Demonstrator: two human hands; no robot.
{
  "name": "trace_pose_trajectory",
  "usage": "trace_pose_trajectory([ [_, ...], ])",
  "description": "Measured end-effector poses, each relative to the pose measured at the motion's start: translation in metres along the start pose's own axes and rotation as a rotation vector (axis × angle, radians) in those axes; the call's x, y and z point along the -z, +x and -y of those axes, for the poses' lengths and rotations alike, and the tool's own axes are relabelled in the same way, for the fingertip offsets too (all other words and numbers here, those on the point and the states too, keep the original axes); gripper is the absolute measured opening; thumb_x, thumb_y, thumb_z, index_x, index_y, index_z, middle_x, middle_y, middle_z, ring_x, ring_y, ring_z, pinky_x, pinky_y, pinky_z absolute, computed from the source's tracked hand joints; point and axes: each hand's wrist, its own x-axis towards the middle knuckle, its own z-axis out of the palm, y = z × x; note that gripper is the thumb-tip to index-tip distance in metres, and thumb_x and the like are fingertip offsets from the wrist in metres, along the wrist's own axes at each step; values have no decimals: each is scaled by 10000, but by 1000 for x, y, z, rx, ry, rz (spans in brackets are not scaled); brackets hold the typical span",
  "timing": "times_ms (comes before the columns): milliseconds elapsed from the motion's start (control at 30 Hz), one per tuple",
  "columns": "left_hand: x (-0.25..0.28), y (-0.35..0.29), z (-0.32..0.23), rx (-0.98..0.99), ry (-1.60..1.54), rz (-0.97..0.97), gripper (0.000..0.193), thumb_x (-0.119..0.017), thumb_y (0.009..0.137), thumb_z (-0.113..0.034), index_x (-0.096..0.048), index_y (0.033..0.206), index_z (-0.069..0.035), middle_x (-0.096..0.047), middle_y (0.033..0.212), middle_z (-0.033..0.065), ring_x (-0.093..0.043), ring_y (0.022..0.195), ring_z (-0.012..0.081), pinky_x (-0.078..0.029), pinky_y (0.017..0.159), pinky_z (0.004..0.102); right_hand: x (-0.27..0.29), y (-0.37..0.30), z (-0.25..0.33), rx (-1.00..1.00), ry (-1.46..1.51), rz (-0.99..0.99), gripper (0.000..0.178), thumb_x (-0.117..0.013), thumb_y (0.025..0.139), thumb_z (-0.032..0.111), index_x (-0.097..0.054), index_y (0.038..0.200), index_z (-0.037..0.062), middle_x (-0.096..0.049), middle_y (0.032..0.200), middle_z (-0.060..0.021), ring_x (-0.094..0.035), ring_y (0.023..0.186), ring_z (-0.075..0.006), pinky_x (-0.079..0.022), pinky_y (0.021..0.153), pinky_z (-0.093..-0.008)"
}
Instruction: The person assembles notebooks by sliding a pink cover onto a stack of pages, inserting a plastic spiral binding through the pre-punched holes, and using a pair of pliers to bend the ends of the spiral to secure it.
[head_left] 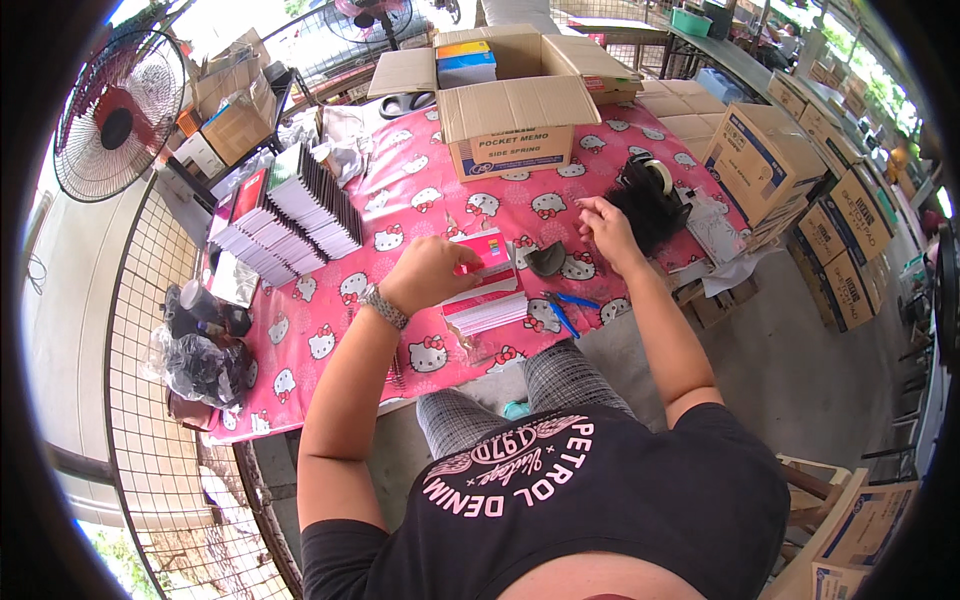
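Observation:
In front of me a short stack of small notepads [487,312] with white page edges lies on the pink cloth. On top is a red-covered pad [490,250], and my left hand [425,272] grips its left side with bent fingers. My right hand [610,235] is raised off to the right, fingers drawn together; anything thin between them is too small to make out. Just beyond it sits a pile of black thin wire-like pieces [648,208]. Blue-handled pliers [572,308] and a dark grey rounded piece [546,260] lie between the stack and my right forearm.
Tall stacks of notepads [315,205] stand on the left. An open cardboard box [515,115] holding pads is at the back, beside scissors [407,104]. A tape roll [658,176] sits behind the black pile. Plastic bags [205,365] crowd the left edge; cartons [765,165] stand right.

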Motion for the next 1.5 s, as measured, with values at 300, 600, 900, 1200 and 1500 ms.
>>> trace_pose_trajectory([
  [300, 27, 19, -25, 101, 172, -56, 188, -556, 911, -184, -564, 1049, -57, -644, 797, 212, -636, 744, 422, -498, 675, 525, -47, -54, 74, 152, 161, 98, 363, -499, 1028, 258, -599, 1288, 26, -677, 963, -45, -478, 578, -29, -423, 526, -210],
  [600, -18, 11, -23, 44, 268, -375, 207, -598, 881, -132, -577, 1077, -71, -632, 1017, 112, -596, 1006, 298, -404, 895, 428, -100, -86, 105, 220, 192, 251, 591, -346, 1075, 402, -440, 1413, -73, -493, 1442, -221, -496, 1332, -276, -370, 1110, -353],
  [900, -4, 6, -24, -51, 100, -340, 166, -608, 881, -120, -628, 1041, -81, -644, 988, 92, -603, 981, 289, -419, 880, 416, -57, -32, 121, 791, -187, 367, 270, -636, 924, 38, -690, 1188, 52, -626, 907, -88, -604, 816, -175, -499, 740, -304],
  [1200, -9, 4, -24, -13, 95, -325, 226, -605, 895, -119, -583, 1116, -79, -662, 955, 94, -620, 951, 301, -411, 883, 425, -52, -34, 141, 217, -52, 639, 208, -621, 946, 81, -608, 1149, 35, -630, 781, -69, -600, 663, -174, -486, 629, -309],
  [1500, -10, 5, -39, -62, 228, -343, 294, -613, 866, -126, -528, 1148, -109, -672, 935, 94, -628, 934, 297, -408, 893, 432, -47, -51, 157, 492, -332, 473, 185, -575, 963, 81, -515, 1128, 24, -626, 847, -133, -656, 677, -235, -524, 634, -337],
])
